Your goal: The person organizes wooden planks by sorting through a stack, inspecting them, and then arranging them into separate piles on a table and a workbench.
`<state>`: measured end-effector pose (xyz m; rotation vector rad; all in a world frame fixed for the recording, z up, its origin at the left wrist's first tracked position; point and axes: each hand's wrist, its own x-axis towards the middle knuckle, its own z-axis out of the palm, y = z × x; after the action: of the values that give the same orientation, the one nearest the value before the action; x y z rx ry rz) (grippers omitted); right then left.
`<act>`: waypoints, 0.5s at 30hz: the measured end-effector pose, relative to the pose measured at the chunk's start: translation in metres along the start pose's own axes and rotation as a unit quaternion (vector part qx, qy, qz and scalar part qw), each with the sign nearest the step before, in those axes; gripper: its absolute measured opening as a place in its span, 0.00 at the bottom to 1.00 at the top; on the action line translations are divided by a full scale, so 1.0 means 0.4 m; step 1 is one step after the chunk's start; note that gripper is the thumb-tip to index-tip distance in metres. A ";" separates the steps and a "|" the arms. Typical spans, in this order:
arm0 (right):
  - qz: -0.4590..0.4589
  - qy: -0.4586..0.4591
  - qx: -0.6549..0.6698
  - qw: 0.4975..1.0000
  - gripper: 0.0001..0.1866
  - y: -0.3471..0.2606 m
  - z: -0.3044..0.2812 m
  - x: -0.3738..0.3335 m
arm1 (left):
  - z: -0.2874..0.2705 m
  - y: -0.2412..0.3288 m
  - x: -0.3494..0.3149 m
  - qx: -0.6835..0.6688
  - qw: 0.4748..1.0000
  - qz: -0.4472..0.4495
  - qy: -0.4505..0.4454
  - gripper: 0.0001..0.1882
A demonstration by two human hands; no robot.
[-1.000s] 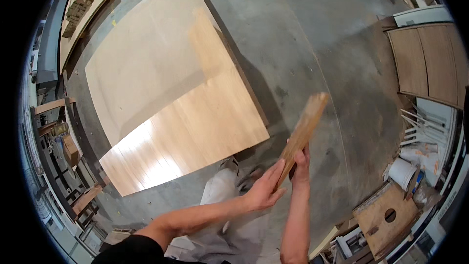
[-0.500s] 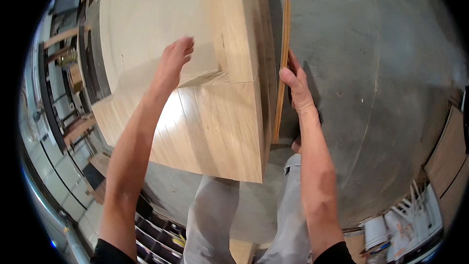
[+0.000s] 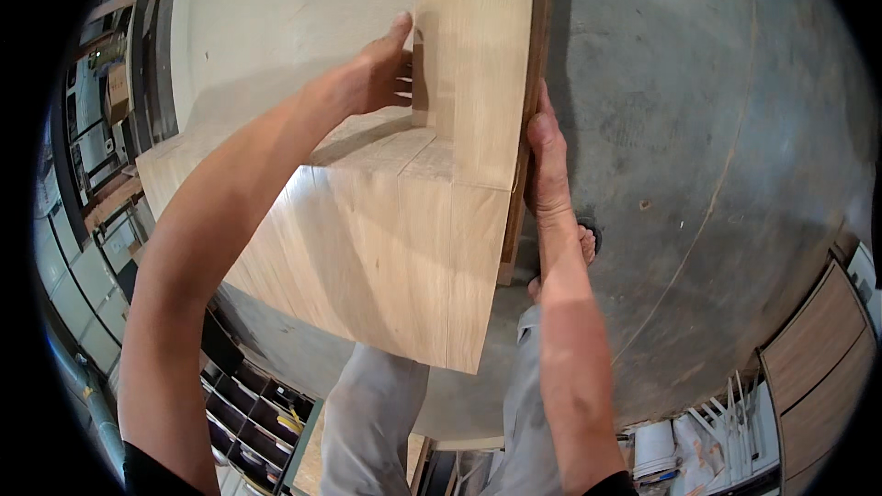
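Observation:
Light wooden planks with visible grain form a thick stack [image 3: 367,239] in front of me, with a raised strip of planks [image 3: 491,64] along its right side. My left hand [image 3: 381,72] reaches over the stack, fingers apart, beside the inner face of that raised strip. It holds nothing, and I cannot tell whether its fingertips touch the wood. Against the outer right side stands a thin plank [image 3: 511,243] on edge, its brownish edge showing. My right hand [image 3: 548,152] holds this plank upright against the side, thumb near its edge; the other fingers are partly hidden.
A pale flat sheet [image 3: 285,9] lies beyond the planks. Grey concrete floor [image 3: 661,147] spreads to the right, with my foot [image 3: 586,241] near the stack. Divided shelving [image 3: 257,422] stands at lower left; brown panels [image 3: 818,349] and a white bucket [image 3: 653,448] are at lower right.
My right hand has brought the thin plank leftward against the stack's side. My left hand has moved right, to the raised strip. The view has shifted a little.

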<state>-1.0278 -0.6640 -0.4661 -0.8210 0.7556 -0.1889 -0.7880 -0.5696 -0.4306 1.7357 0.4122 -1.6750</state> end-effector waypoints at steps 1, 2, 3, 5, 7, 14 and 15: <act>0.001 0.007 -0.011 1.000 0.59 0.005 -0.006 -0.001 | -0.006 0.001 0.008 -0.014 1.000 -0.010 -0.026 0.53; -0.035 -0.012 0.011 0.999 0.43 0.009 -0.009 0.001 | 0.011 0.006 -0.010 -0.019 1.000 -0.003 -0.018 0.53; -0.034 -0.007 0.012 0.999 0.43 0.013 -0.014 0.001 | 0.009 0.007 -0.002 -0.015 1.000 -0.006 -0.022 0.53; -0.043 -0.012 -0.010 0.999 0.44 0.021 -0.009 0.000 | -0.001 0.003 0.007 -0.057 0.998 0.005 -0.037 0.53; -0.042 0.002 -0.027 0.999 0.44 0.018 -0.005 -0.005 | 0.005 -0.008 0.014 -0.046 0.998 0.017 -0.033 0.53; -0.045 0.002 -0.070 0.996 0.47 -0.025 0.022 -0.028 | -0.008 -0.023 0.034 -0.018 0.999 0.035 -0.036 0.54; -0.042 0.001 -0.054 0.998 0.47 -0.023 0.026 -0.028 | -0.009 -0.025 0.034 -0.019 0.999 0.034 -0.036 0.54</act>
<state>-1.0280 -0.6593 -0.4489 -0.9555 0.7394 -0.2260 -0.7900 -0.5632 -0.4465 1.6390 0.3458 -1.6654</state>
